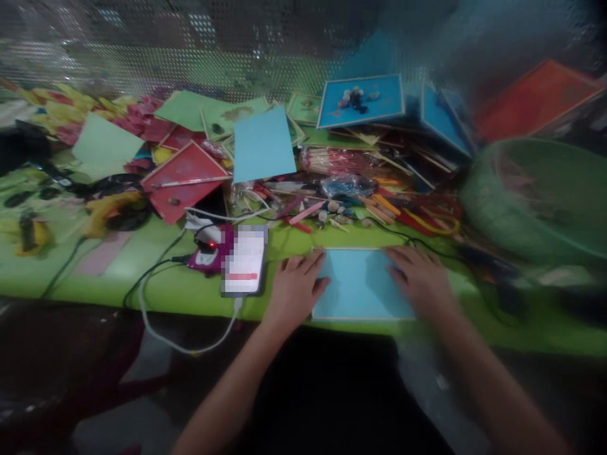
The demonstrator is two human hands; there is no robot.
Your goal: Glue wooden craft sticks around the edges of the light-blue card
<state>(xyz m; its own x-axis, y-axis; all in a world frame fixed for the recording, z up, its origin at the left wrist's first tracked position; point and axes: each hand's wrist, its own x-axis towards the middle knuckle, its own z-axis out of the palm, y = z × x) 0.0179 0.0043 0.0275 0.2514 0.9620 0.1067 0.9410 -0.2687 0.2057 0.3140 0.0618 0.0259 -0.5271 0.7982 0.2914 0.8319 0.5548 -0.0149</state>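
A light blue sheet of paper (358,284) with a thin pale stick border lies flat on the green table, close to its front edge. At the sheet's left side rests my left hand (298,284), fingers stretched along the border near the upper left corner. My right hand (420,278) lies over the sheet's right side, its fingers extended near the upper right corner. Both hands press flat and hold nothing between the fingers. Parts of the left and right borders are hidden beneath them.
A charging phone (245,262) and a purple power strip (208,249) stand left of the hands, with cables hanging over the edge. Behind are coloured sticks, pebbles (334,212) and framed paper panels (363,101). A yellow glue gun (114,208) lies left; a green basin (531,196) stands right.
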